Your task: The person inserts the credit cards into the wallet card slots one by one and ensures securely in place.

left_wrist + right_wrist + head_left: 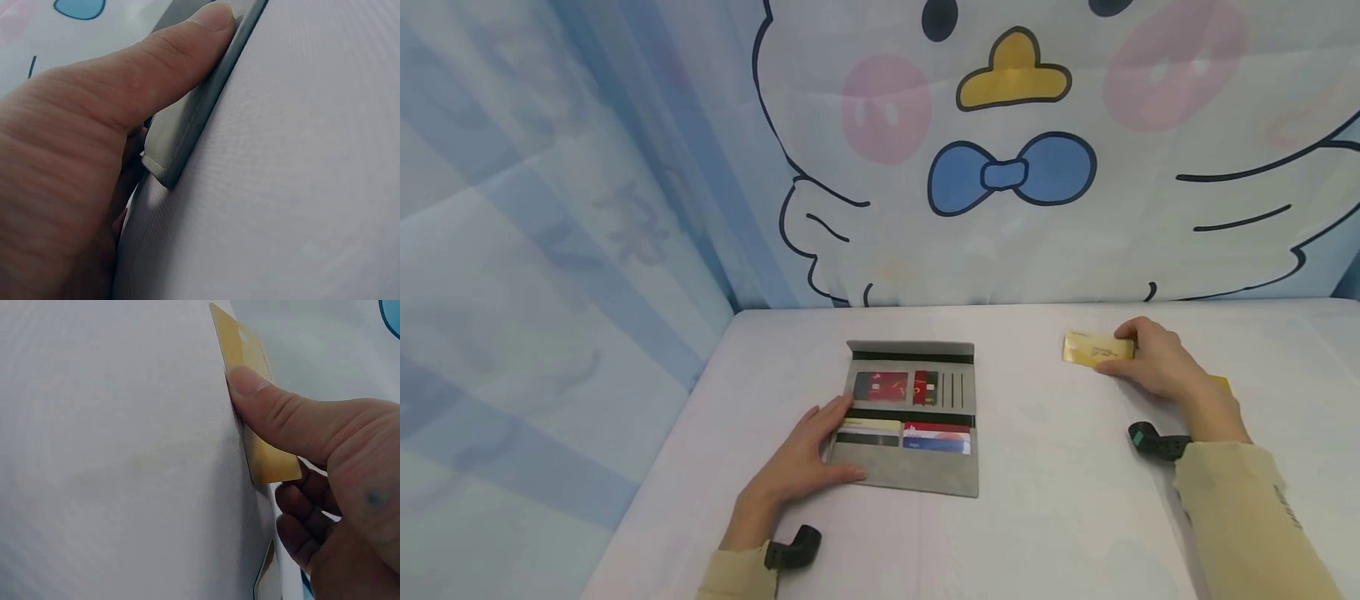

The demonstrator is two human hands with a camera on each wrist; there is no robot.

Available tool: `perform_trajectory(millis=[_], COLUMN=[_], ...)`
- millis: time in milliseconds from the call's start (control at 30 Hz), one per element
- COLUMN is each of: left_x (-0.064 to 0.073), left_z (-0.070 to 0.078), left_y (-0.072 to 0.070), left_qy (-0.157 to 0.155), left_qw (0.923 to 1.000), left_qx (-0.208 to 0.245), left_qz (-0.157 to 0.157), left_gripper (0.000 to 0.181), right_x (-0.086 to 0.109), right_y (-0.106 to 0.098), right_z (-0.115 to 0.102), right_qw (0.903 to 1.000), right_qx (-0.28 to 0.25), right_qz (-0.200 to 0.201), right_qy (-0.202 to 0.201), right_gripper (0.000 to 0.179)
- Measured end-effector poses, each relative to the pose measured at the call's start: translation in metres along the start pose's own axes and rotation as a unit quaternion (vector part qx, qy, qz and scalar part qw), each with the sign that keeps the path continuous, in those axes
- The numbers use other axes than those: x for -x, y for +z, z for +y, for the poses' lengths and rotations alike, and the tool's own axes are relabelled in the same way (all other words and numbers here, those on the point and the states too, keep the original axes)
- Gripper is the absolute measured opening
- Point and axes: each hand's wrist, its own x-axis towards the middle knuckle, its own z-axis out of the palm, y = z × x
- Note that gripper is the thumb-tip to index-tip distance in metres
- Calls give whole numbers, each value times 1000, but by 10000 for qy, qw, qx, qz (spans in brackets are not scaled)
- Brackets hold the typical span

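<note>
A grey long wallet (917, 475) lies unfolded on the table, with red cards (887, 386) in its upper slots and several more cards (936, 439) in the lower ones. My left hand (808, 454) grips its left side; in the left wrist view the thumb (187, 47) lies on the stitched wallet edge (181, 131), while the other fingers are mostly hidden. At the right, my right hand (1161, 367) pinches a gold card (1086, 347) by its right end. In the right wrist view, the thumb lies across the face of this tilted gold card (272, 459).
Another yellow card (1221, 382) shows partly behind the right wrist. The table (1037, 517) has a pale cloth and meets a cartoon-printed curtain (1000, 250) at the back; a blue-white curtain (550, 333) hangs at the left. Each wrist wears a black camera (793, 547).
</note>
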Motion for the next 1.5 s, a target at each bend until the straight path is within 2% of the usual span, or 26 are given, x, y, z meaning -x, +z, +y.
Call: perform_trajectory(millis=[167, 400, 767, 900, 1100, 1167, 1367, 1500], left_x=[1, 1, 1, 1, 1, 1, 1, 1], left_z=[1, 1, 3, 4, 4, 3, 3, 4], left_y=[0, 0, 0, 0, -1, -1, -1, 0], left_qy=[5, 22, -5, -85, -126, -109, -171, -213], left_qw=[10000, 10000, 10000, 10000, 9999, 9999, 9998, 9997], left_qx=[9, -14, -30, -48, -23, -46, -130, -77], left_qz=[28, 27, 0, -14, -23, -26, 13, 7], left_gripper=[105, 105, 106, 107, 107, 107, 107, 107], right_x=[-1, 3, 3, 4, 3, 3, 7, 12], right_y=[3, 7, 14, 13, 13, 13, 17, 21], right_z=[-5, -7, -7, -9, -13, -14, -19, -27], right_qw=[9997, 9982, 9941, 9920, 9890, 9878, 9899, 9897], right_qx=[-210, -341, -718, -1020, -1425, -1521, -1339, -1383], right_qz=[80, 425, 706, 565, 160, 179, 466, 356], right_qy=[-119, -265, 394, 490, 351, 266, 69, 29], right_gripper=[67, 49, 52, 49, 49, 50, 61, 59])
